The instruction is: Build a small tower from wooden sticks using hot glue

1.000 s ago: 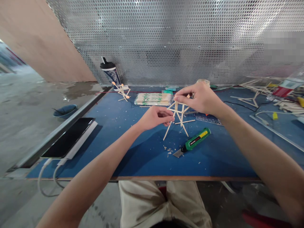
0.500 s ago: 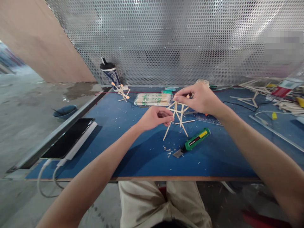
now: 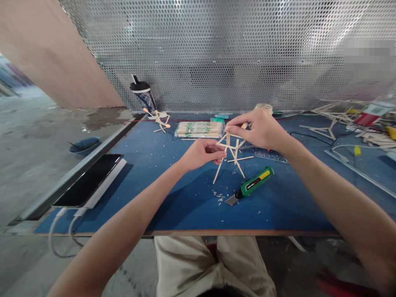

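Note:
A small frame of thin wooden sticks stands on the blue table between my hands, its legs splayed. My left hand pinches one slanting stick of the frame from the left. From above right, my right hand holds a short upright stick at the top of the frame between thumb and fingertips. In front of the frame lies a green utility knife, its blade out and pointing left. Wood shavings are scattered beside the blade.
Behind my hands lies a plastic-wrapped bundle of sticks. A second stick model stands by a lidded cup at the back left. A cabled phone lies left. Loose sticks, a clear ruler and a bottle are rightward.
Both hands stay almost where they were, still on the stick frame. The frame's left leg has shifted very slightly; the knife has not moved.

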Demonstrator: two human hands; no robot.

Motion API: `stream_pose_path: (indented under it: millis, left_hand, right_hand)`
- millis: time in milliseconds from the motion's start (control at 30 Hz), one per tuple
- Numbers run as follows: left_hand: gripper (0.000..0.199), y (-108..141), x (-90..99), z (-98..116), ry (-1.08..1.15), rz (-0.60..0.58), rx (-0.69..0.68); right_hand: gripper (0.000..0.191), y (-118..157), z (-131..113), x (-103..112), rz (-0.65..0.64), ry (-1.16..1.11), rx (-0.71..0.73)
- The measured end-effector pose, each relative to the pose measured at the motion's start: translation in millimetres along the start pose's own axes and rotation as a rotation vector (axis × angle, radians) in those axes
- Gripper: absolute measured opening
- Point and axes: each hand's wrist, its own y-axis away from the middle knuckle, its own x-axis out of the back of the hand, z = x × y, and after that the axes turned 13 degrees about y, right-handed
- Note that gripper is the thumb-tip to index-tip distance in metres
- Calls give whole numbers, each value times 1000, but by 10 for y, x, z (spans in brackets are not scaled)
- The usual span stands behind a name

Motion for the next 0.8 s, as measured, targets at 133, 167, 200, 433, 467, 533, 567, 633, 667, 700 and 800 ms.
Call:
stream_pose_path:
  millis: [133,167,200,433,467,533,567,633,667,700,800]
  left_hand:
    - [27,-3,3,-10,10,-9,-2]
    - [27,-2,4,-11,3,-13,-4]
    - [27,-2,3,-11,-8,-15,-6]
    - [33,-16,-79,-13,-184,110,-123]
    - [34,-21,-105,-22,-200,142,-140]
    - [34,-27,-158,-46,-212,192,-146]
    - [34,-28,-183,-60,-211,211,-140]
    - [34,-26,-222,-85,-196,238,-120]
    - [34,-23,-235,-94,-183,249,-110]
    - [33,-21,-243,-101,-171,258,-103]
    - [31,-16,-251,-107,-151,270,-96]
  right_hand:
    - [26,-5,11,-10,2,1,-5]
    - [26,-6,11,-10,1,2,-8]
    - [26,-7,10,-10,0,2,-10]
    - [26,-11,12,-9,0,5,-5]
    - [26,-11,15,-11,0,6,-5]
    - [25,-12,17,-14,1,3,-5]
    - [25,-12,17,-14,1,2,-5]
    - [24,-10,16,-14,1,2,-5]
    - [24,-9,17,-12,1,3,-6]
    - [25,-8,18,-8,0,4,-5]
    - [25,-7,30,9,-10,-2,12]
